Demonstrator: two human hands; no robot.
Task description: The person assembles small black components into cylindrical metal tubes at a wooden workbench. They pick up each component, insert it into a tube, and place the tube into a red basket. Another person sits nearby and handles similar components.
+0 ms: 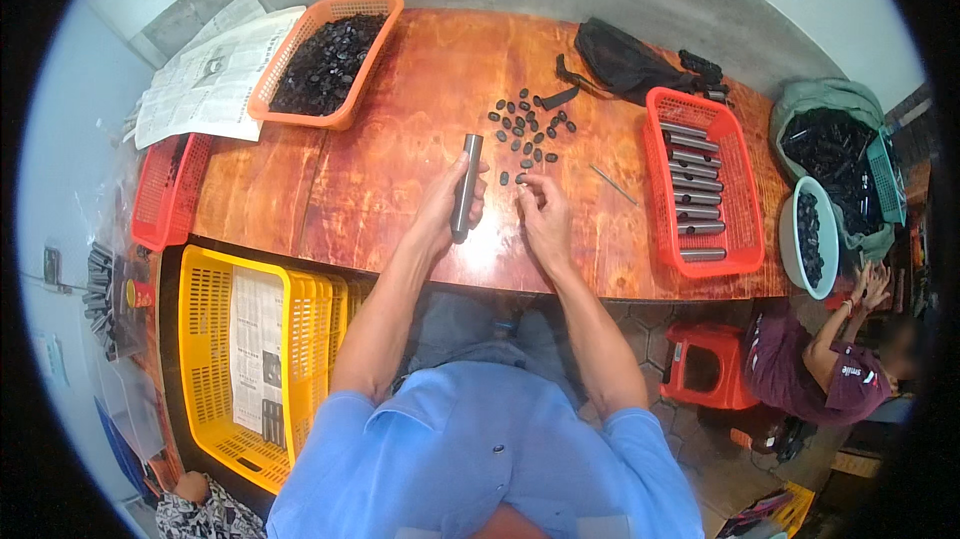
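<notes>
My left hand (445,201) is wrapped round a dark grey metal tube (468,179), which points up and away from me over the table. To the right of it, my right hand (545,219) has thumb and fingers pinched on a small black oval piece (521,179) at the near end of a loose group. Several more black oval pieces (533,126) lie scattered on the wooden table just beyond my hands. A thin metal rod (613,185) lies to the right of my right hand.
A red basket (742,259) of similar tubes stands right; an orange basket (262,104) of black pieces stands far left. Near the right edge are a pale bowl (808,284) and a green sack (800,99). Yellow crates (205,359) stand lower left. A person (815,364) sits right.
</notes>
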